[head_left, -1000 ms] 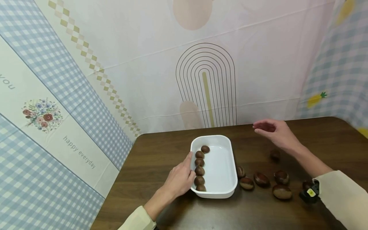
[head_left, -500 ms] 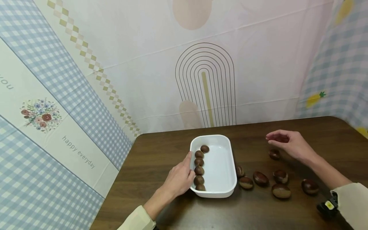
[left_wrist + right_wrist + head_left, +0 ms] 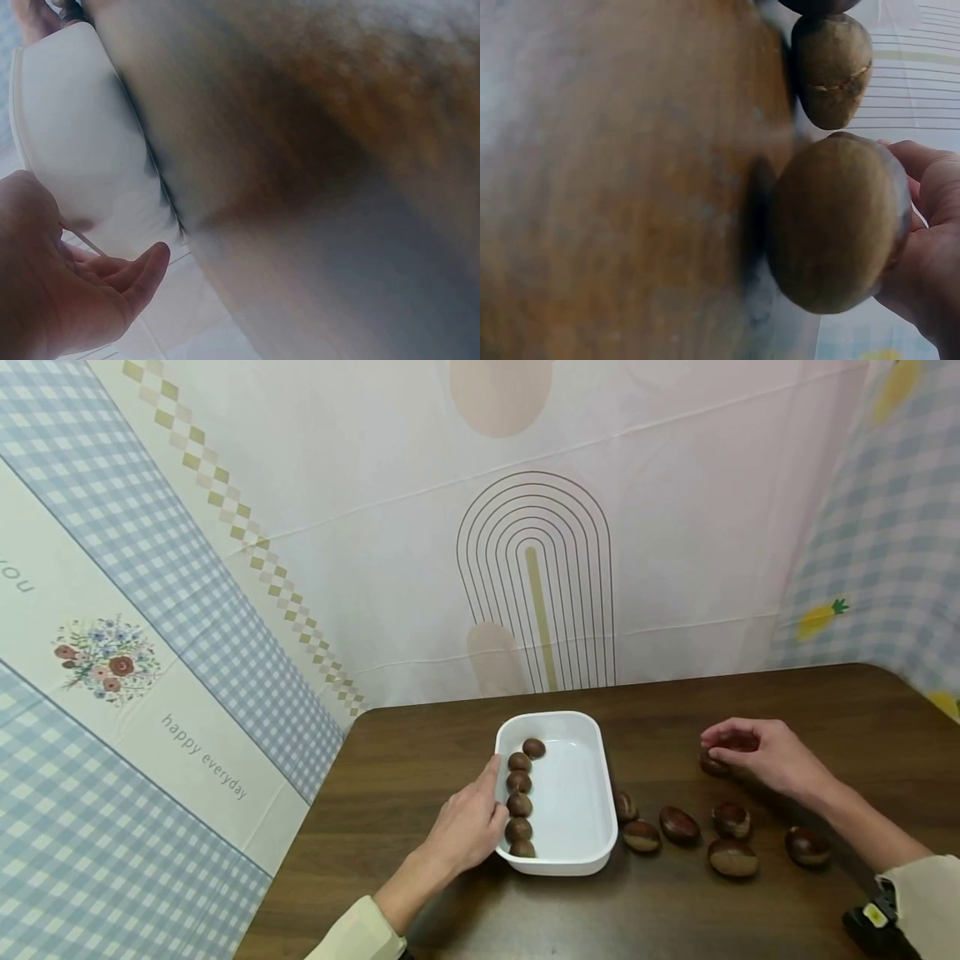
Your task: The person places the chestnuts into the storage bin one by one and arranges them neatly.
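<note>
A white rectangular dish (image 3: 592,847) stands on the dark wooden table, with several chestnuts (image 3: 520,805) lined up along its left wall. My left hand (image 3: 491,802) rests against the dish's left rim, thumb up by the edge; in the left wrist view the left hand (image 3: 112,277) lies relaxed beside the dish (image 3: 67,127). My right hand (image 3: 717,755) curls its fingers round a chestnut (image 3: 711,767) lying on the table right of the dish. The right wrist view shows this chestnut (image 3: 832,225) close up against my fingers (image 3: 930,247).
Several loose chestnuts (image 3: 678,824) lie in a cluster on the table between the dish and my right forearm; one (image 3: 831,67) shows in the right wrist view. Patterned cloth walls close in behind and at both sides. The table's left edge (image 3: 315,827) runs near the dish.
My right hand has moved down and to the right from mid-air onto the far chestnut and closed its fingers on it. The left hand and dish have stayed put.
</note>
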A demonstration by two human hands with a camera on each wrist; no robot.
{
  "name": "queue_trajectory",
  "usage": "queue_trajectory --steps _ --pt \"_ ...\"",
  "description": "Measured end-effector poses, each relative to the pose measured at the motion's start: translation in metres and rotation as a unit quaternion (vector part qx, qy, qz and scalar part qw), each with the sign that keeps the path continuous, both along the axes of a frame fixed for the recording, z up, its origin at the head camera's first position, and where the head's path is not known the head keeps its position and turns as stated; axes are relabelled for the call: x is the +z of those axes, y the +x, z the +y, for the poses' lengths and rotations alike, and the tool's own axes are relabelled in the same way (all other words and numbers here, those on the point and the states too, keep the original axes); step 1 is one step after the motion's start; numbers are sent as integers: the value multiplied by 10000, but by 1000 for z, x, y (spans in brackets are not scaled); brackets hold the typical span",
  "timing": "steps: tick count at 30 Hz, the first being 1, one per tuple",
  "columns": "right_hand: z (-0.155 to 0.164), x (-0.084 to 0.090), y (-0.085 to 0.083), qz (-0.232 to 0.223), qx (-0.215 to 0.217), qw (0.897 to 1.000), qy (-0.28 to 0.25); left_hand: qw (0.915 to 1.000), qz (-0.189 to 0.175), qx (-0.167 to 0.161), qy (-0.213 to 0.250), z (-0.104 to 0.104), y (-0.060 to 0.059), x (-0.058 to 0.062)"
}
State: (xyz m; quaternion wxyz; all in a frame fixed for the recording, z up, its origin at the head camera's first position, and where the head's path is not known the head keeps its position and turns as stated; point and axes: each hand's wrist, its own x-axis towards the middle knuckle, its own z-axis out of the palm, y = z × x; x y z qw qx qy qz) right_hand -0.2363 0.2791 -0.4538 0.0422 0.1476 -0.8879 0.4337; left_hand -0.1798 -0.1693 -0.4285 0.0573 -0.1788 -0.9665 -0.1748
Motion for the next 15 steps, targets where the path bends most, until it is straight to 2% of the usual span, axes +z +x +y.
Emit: queue_trajectory --steps 15 --pt "1 -6 6 70 9 9990 445 10000 10 15 -8 -1 -2 -1"
